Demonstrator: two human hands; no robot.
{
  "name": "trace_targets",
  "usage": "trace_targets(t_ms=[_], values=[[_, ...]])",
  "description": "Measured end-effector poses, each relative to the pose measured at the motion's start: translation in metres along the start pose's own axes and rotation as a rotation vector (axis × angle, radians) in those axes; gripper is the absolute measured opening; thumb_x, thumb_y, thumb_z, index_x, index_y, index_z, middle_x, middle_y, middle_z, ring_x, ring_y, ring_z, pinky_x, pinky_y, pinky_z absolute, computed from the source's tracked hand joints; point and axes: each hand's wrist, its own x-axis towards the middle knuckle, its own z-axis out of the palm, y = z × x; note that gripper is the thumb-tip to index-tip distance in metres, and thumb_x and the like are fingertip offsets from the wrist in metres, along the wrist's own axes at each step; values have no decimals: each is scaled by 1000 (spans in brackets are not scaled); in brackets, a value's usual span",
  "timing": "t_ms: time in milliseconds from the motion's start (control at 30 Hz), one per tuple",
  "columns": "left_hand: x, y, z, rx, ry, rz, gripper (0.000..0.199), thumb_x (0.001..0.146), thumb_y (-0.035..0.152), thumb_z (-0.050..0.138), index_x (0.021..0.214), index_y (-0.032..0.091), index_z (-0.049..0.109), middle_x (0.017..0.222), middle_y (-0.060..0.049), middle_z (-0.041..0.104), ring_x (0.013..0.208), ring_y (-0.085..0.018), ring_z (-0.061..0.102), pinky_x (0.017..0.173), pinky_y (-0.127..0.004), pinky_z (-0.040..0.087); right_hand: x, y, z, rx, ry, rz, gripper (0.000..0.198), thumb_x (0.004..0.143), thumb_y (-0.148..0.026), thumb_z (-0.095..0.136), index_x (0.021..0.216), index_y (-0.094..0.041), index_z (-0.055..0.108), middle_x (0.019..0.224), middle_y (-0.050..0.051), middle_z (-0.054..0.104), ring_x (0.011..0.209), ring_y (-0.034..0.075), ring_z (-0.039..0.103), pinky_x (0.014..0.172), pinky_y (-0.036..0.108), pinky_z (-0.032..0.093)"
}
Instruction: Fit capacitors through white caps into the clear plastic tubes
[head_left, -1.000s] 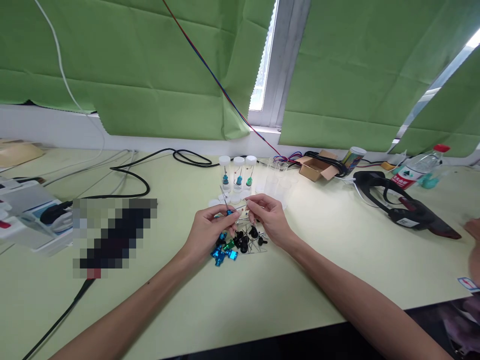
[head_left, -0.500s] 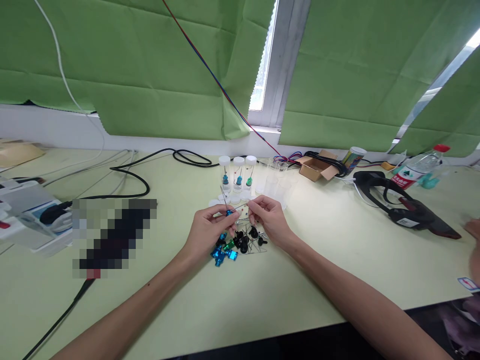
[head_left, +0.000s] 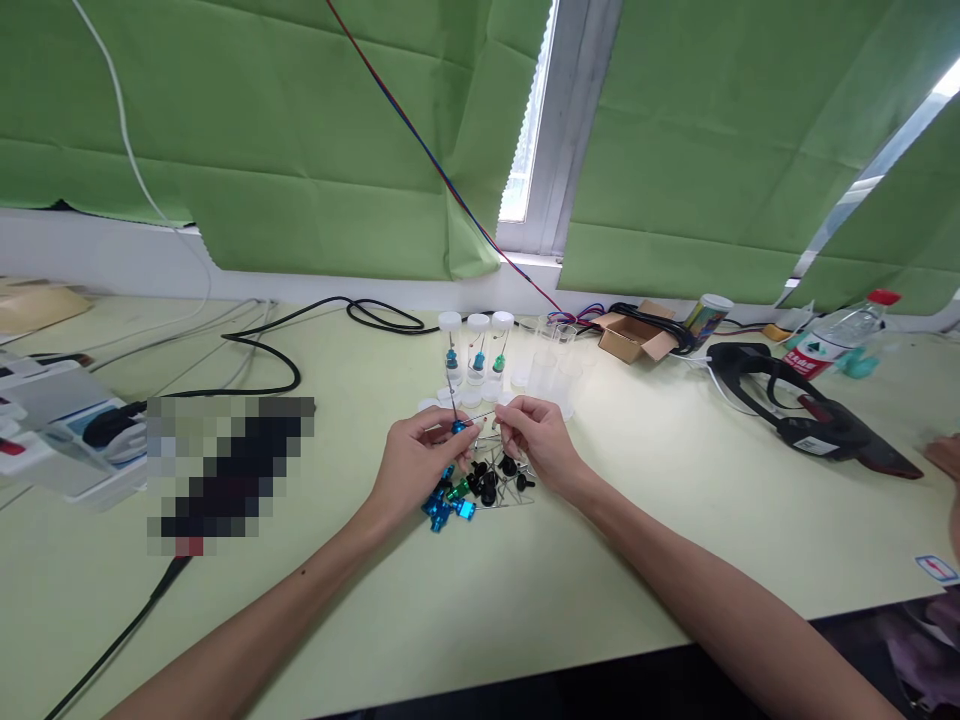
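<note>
My left hand (head_left: 420, 455) is closed in a pinch around a small blue metal fitting (head_left: 457, 427), from which a thin dark rod (head_left: 452, 390) points upward. Beside it, my right hand (head_left: 544, 440) pinches the end of a thin metal pin (head_left: 482, 415) that spans the gap between both hands. Whether the pin touches the fitting I cannot tell. Under my hands lies a pile of blue metal fittings (head_left: 438, 515), a green fitting (head_left: 458, 490), black knob-like parts (head_left: 489, 490) and several bent thin metal rods (head_left: 510, 504).
Behind my hands stand three white-capped clear tubes (head_left: 477, 350) holding blue or green parts. Uncapped clear tubes (head_left: 561, 375) and white caps (head_left: 471, 399) sit close by. Rightward are a small cardboard box (head_left: 626, 338), a black headset (head_left: 795, 410) and a bottle (head_left: 832, 340). A black cable (head_left: 292, 365) crosses the left side.
The rod on the blue fitting has turned slightly toward upright. The fitting sits a little lower in my left fingers. Both hands stay in nearly the same place.
</note>
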Motion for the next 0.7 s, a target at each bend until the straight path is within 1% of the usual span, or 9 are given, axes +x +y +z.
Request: trace_targets(t_ms=[133,267,333,400,467,533,700], values=[[0,-2,0,-25,-22,-30,28,67,41,81,76,18,69,56,1,60,48,-13,57,52,-26,46,0,1,0,-11,-2,-2,29,76,-37,76,63,-17,60,47,-5,53,34,6,42,37,21,29],[1,-2,0,-100,-28,-83,28,67,39,82,78,17,70,58,0,61,51,-13,57,55,-26,47,0,1,-1,0,-20,-3,32,78,-42,74,66,-17,60,52,-5,54,36,5,44,38,21,31],[2,-1,0,-148,-19,-103,27,66,38,83,75,16,70,59,0,61,52,-12,57,56,-25,47,-1,0,-1,14,-28,-15,29,79,-44,74,73,-17,63,57,-4,56,39,6,46,39,21,34],[2,0,-1,-188,-18,-121,26,67,37,83,75,16,71,60,-1,61,53,-11,55,56,-25,47,-1,-2,-1,23,-49,-36,26,80,-43,73,85,-19,67,63,-3,59,44,7,50,42,22,38],[2,1,-1,-223,-28,-141,25,69,37,82,77,15,72,62,-1,61,53,-11,54,56,-24,47,-1,-4,-2,22,-89,-53,27,81,-41,73,98,-21,69,71,-2,61,49,8,53,46,22,40],[2,0,-2,-258,-39,-161,26,68,37,82,80,15,73,63,-1,61,54,-10,54,56,-24,46,-2,-5,-2,14,-127,-55,30,81,-40,73,106,-23,69,77,-1,62,53,8,54,49,23,42],[2,-2,-2,-323,-65,-192,26,66,35,84,80,16,73,64,0,61,56,-10,54,56,-22,45,-2,-2,-2,0,-139,-53,29,79,-38,75,104,-23,73,82,0,62,57,9,53,52,25,44]])
